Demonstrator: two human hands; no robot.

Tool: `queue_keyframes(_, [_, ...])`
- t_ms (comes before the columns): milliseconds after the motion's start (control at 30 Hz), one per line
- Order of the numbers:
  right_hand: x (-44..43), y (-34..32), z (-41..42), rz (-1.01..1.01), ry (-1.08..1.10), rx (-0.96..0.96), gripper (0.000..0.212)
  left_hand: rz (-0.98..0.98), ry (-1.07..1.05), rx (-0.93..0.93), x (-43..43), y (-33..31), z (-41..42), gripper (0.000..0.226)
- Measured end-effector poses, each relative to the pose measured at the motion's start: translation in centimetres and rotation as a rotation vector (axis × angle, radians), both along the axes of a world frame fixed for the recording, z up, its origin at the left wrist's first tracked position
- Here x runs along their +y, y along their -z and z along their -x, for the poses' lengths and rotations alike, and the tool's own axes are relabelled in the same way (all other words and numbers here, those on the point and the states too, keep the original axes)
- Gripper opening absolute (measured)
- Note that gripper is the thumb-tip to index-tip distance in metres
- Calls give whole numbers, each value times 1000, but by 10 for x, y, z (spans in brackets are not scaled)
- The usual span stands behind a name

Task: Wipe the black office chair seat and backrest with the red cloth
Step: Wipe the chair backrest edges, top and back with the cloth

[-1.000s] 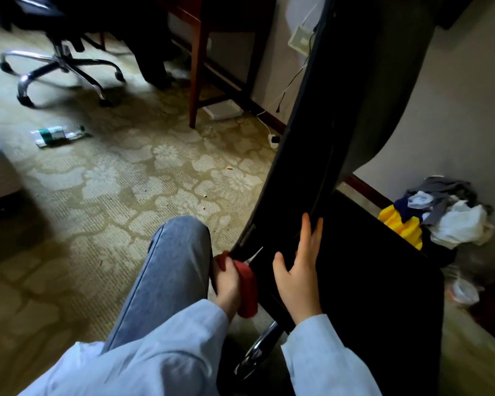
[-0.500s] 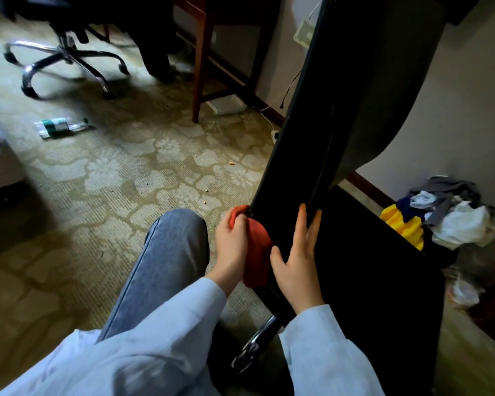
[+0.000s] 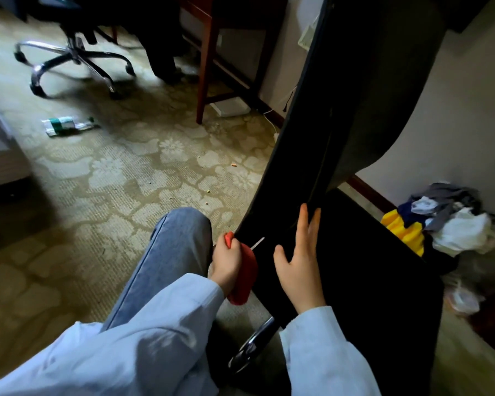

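Where the pale carpet point(image 3: 120, 178) spreads out in a low woven pattern of blossoms, the black office chair point(image 3: 352, 172) stands at the right, close to the plain wall point(image 3: 455, 124). Its backrest point(image 3: 340, 104) is a tall, smooth, slightly curved slab that leans away. Its seat point(image 3: 377, 275) is a broad, matte, dark pad below it. 1 shiny chrome leg point(image 3: 255, 347) curves out from under the seat.

The person crouches beside it in 2 soft, creased, pale blue sleeves point(image 3: 143, 347), with 1 knee point(image 3: 180, 241) in grey-blue denim raised. Across the room I see the chrome star base point(image 3: 75, 61) of another chair, and a reddish wooden desk leg point(image 3: 205, 70), straight and square. A crumpled heap of grey and white clothes point(image 3: 455, 221) lies by the wall over something ribbed and bright yellow point(image 3: 403, 234).

The right hand point(image 3: 300, 267) lies flat where backrest meets seat, fingers straight and close together and the thumb spread wide. The left hand point(image 3: 226, 262) curls around the red cloth point(image 3: 245, 277), a soft bunched wad pressed to the backrest's lower left edge, just beside the knee. A thin white strip point(image 3: 257, 242) pokes out next to it. A crushed clear plastic bottle point(image 3: 66, 125) with a green label lies well apart on the carpet.
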State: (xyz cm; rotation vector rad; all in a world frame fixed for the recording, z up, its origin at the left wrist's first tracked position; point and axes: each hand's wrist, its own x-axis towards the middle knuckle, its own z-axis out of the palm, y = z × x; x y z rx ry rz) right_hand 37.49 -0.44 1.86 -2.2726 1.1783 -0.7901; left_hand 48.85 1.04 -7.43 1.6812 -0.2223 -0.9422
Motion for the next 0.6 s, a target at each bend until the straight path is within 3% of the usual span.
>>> queue_keyframes(167, [-8,-9,6,-44,-51,56,89,123,-61,-105,-6,-35,-5,27])
queue_keyframes(433, [-9,-6,6,-74,-42,5,96,479,-66,35,-7,-107,-13,20])
queue_keyframes(500, [-10,-8,5,-90,-61,-45,92,600,-68,-26,-4,-124,-25,21])
queue_keyframes(600, [-10,-8,8,-57,-59,-42,89,647,-242,-214,-1,-122,-37,20])
